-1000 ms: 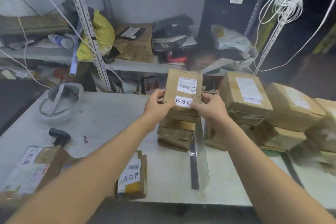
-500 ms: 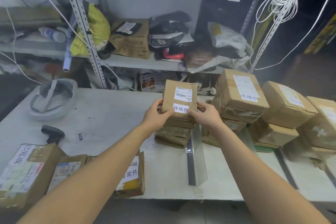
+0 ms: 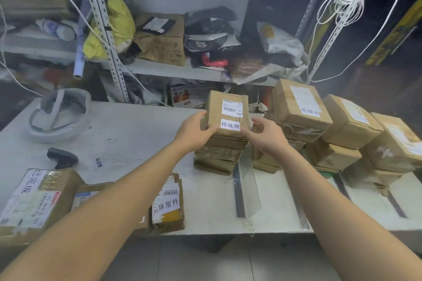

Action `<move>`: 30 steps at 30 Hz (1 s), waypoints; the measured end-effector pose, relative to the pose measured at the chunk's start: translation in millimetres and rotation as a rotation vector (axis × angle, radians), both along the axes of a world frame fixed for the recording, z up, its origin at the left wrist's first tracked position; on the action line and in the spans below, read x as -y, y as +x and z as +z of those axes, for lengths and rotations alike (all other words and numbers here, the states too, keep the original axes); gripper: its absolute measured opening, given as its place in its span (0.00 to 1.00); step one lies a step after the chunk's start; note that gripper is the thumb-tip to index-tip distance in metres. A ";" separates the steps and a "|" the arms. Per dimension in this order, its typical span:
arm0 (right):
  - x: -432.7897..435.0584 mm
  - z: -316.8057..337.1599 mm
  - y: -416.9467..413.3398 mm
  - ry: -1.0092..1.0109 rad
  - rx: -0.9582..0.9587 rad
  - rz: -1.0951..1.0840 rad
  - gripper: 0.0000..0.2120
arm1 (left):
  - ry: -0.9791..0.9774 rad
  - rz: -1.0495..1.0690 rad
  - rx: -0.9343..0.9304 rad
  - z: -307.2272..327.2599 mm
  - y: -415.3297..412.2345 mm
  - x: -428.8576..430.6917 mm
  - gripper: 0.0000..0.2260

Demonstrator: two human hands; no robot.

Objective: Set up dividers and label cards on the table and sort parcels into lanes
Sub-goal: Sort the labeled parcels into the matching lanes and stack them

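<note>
A brown cardboard parcel [image 3: 225,113] with a shipping label and a white label card [image 3: 230,125] tops a stack of parcels [image 3: 217,155] at the table's middle. My left hand [image 3: 194,131] grips its left edge and my right hand [image 3: 266,134] holds its right side. A clear divider [image 3: 247,187] stands just right of the stack. More labelled parcels [image 3: 301,109] are stacked in the lane to the right. Near the front left lie a parcel with a label card [image 3: 167,204] and another carded parcel [image 3: 34,198].
A white helmet [image 3: 58,114] and a black handheld scanner [image 3: 61,157] lie on the grey table [image 3: 127,139] at the left. A second divider strip [image 3: 397,206] lies at the right. Cluttered metal shelves [image 3: 182,68] stand behind the table, with white cords [image 3: 342,0] hanging.
Both hands have lowered the top parcel onto the stack; my view has shifted slightly, bringing the front-left parcels more into sight.
</note>
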State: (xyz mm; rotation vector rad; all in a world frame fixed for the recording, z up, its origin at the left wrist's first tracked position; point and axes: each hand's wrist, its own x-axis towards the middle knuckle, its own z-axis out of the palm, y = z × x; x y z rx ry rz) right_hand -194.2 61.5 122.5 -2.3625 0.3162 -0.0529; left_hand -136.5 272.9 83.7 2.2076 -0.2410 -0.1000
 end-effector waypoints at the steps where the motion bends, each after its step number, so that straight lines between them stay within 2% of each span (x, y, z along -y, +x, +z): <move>1: -1.8 2.7 -3.4 -0.020 0.012 0.012 0.25 | 0.032 0.002 0.029 3.9 -2.8 -2.1 0.29; 4: -7.2 10.1 -15.8 -0.042 0.054 0.045 0.23 | 0.106 -0.007 0.086 16.5 -14.3 -11.2 0.31; 9: -17.5 11.6 -44.0 -0.066 0.064 0.104 0.30 | 0.329 0.024 0.155 36.2 -42.6 -26.2 0.34; 15: -23.0 12.9 -85.0 -0.192 0.094 0.273 0.28 | 0.567 0.127 0.130 45.0 -97.8 -37.4 0.34; 20: -29.0 11.5 -109.8 -0.290 0.112 0.371 0.31 | 0.703 0.222 0.136 50.9 -144.5 -47.3 0.33; 27: -72.3 4.9 -133.8 -0.378 0.126 0.467 0.22 | 0.872 0.293 0.158 46.1 -184.9 -99.3 0.30; 30: -93.0 -3.4 -138.0 -0.403 0.101 0.497 0.25 | 0.897 0.299 0.155 36.2 -189.7 -122.0 0.31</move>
